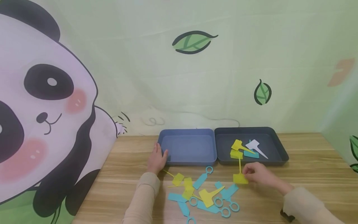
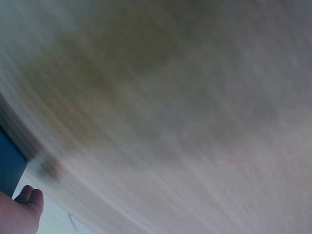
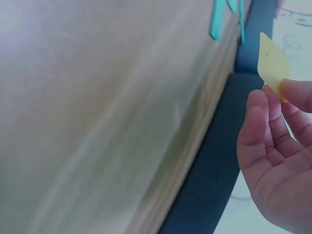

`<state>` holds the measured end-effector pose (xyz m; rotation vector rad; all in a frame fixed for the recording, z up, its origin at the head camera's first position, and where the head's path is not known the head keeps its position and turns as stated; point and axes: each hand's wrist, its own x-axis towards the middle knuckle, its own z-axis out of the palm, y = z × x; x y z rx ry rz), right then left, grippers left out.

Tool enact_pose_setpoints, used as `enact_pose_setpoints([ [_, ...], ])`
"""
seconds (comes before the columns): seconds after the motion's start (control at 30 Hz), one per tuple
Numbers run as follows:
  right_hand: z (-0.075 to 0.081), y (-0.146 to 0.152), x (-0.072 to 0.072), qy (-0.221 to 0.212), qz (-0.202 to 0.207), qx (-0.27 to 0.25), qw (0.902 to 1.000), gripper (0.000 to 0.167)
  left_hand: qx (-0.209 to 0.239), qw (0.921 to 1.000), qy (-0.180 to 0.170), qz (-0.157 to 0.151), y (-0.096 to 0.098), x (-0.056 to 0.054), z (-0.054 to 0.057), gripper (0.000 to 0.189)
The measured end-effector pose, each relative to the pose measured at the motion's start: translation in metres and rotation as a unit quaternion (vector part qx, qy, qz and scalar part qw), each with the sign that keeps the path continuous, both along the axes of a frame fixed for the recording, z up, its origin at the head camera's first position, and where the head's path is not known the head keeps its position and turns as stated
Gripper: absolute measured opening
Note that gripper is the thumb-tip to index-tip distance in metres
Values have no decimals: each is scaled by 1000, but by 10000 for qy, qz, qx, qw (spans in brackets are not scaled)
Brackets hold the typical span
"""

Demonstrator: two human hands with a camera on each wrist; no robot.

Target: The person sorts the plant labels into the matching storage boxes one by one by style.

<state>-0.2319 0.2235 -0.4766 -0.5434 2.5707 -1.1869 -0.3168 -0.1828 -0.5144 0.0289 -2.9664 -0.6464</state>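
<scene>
My right hand (image 1: 258, 174) pinches a yellow plant label (image 1: 240, 178) by its wide end, thumb against fingers, just in front of the dark tray (image 1: 223, 161). Its thin stem points toward the tray. The same label (image 3: 272, 63) shows between thumb and fingertips in the right wrist view. My left hand (image 1: 157, 158) holds the blue tray (image 1: 187, 163) at its left side near the front corner, fingers outside and thumb at the rim. Inside the dark tray lie yellow labels (image 1: 236, 154), a white label (image 1: 254, 144) and a turquoise tag (image 1: 251, 154).
On the wooden table (image 1: 123, 180), in front of the trays, several turquoise ring-ended tags (image 1: 200, 181) and yellow labels (image 1: 207, 198) lie loosely overlapped. The two trays stand side by side near a cloth backdrop (image 1: 134, 77) printed with a panda and leaves.
</scene>
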Motion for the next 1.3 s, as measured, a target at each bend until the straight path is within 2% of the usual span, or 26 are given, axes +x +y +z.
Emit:
enact_pose_setpoints([
  [0.4, 11, 11, -18, -486, -688, -432, 9955, 14, -9, 10000, -24, 2, 0, 1, 0, 67],
  [0.6, 13, 15, -26, -760, -1239, -774, 9863, 24, -9, 10000, -84, 23, 0, 1, 0, 68],
  [0.77, 14, 20, -35, -996, -1540, -1131, 9765, 28, -17, 9999, -94, 32, -1, -1, -1, 68],
  [0.93, 15, 24, -46, -991, -1766, -1397, 9693, 30, -24, 10000, -59, 8, -1, -2, -2, 69],
  [1.3, 12, 29, -63, -939, -2207, -1387, 9608, 34, 37, 10000, -80, 38, -1, -2, -3, 68],
])
